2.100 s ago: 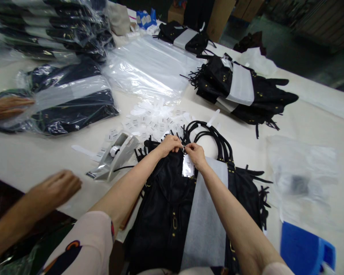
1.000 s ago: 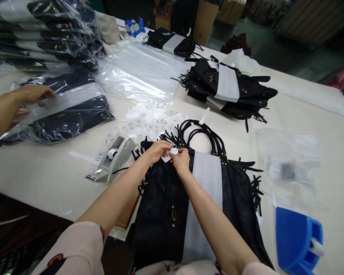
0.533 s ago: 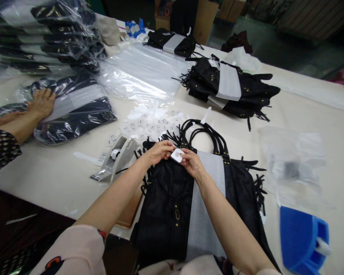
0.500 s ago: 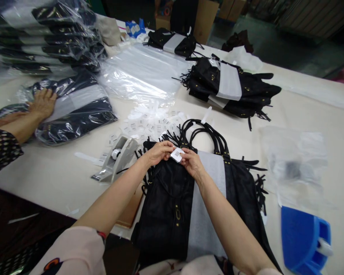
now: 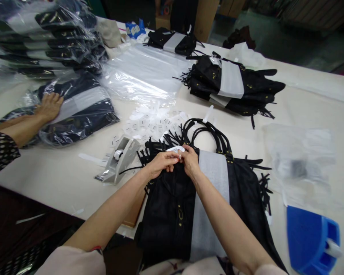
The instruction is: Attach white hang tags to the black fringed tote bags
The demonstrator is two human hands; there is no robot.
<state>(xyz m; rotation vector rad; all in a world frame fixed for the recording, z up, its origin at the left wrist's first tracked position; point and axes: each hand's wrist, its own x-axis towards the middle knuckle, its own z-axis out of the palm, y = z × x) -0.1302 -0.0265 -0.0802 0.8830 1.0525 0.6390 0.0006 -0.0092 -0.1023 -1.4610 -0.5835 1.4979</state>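
Observation:
A black handbag [image 5: 166, 214] with fringed tassels and looped handles lies flat on the table in front of me, a grey-white wrapping band [image 5: 213, 183] across its middle. Over its upper edge, both hands meet at a small white tag [image 5: 175, 149]. My left hand [image 5: 161, 164] pinches close to the tag's lower edge, its other fingers curled. My right hand [image 5: 190, 160] grips the tag's right side between thumb and fingers. Something small and pale shows between the fingertips, too small to make out.
Loose white tags [image 5: 151, 120] and a grey tape dispenser [image 5: 119, 158] lie left of the handles; a blue dispenser [image 5: 306, 236] stands right. Clear plastic bags [image 5: 146, 72] and banded black bags [image 5: 255, 89] lie beyond. A co-worker's hand [image 5: 49, 107] presses a plastic-wrapped bag [image 5: 86, 118].
The tag has tipped away behind my fingers, its printed face less visible. My fingertips have come together at its lower edge. The view has shifted slightly.

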